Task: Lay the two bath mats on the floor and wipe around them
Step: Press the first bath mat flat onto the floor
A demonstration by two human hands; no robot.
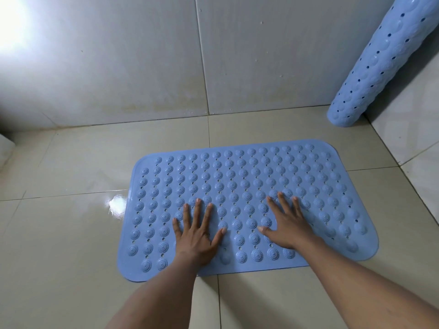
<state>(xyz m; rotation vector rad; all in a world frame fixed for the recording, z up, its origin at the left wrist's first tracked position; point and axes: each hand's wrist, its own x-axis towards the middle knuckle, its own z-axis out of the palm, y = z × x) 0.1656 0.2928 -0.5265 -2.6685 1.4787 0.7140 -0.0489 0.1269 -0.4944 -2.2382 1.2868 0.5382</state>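
Note:
A blue rubber bath mat (240,176) with rows of round bumps lies flat on the tiled floor in the middle of the view. My left hand (198,230) presses flat on its near-left part, fingers spread and straight. My right hand (286,222) presses flat on its near-middle part, fingers spread too. A second blue bath mat (380,67), with small holes, leans upright and curved against the wall corner at the far right, its lower end on the floor.
The beige floor tiles (71,233) look glossy, with a bright glare spot (117,205) just left of the mat. White tiled walls (118,67) rise behind the mat and along the right side. A dark object edge shows at the far left.

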